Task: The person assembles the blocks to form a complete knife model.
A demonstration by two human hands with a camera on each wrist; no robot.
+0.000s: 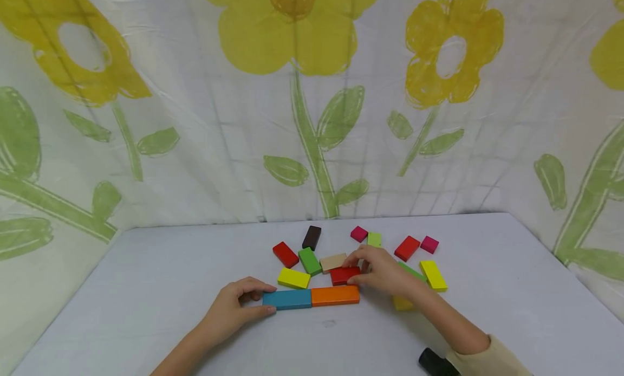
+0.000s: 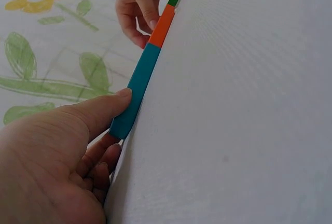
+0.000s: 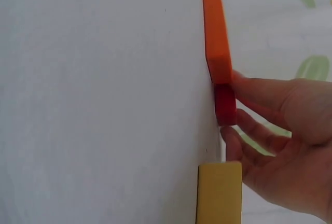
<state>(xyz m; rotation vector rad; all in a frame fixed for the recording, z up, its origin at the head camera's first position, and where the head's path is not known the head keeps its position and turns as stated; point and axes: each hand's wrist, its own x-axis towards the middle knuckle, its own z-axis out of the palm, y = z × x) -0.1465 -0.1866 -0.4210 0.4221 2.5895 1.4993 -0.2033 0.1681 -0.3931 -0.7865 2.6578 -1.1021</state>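
A blue block and an orange block lie end to end in a row on the white table. My left hand pinches the blue block's left end between thumb and fingers; the left wrist view shows the thumb on its side. Just behind the orange block is a red block, held at its right end by my right hand. The right wrist view has that red block beside the thumb and fingers, past the orange block's end. A tan block sits behind the red one.
Left of the right hand are a yellow block, a green block, another red block and a dark brown block. More blocks lie right and behind, including a yellow one and a red one. A flowered curtain hangs behind.
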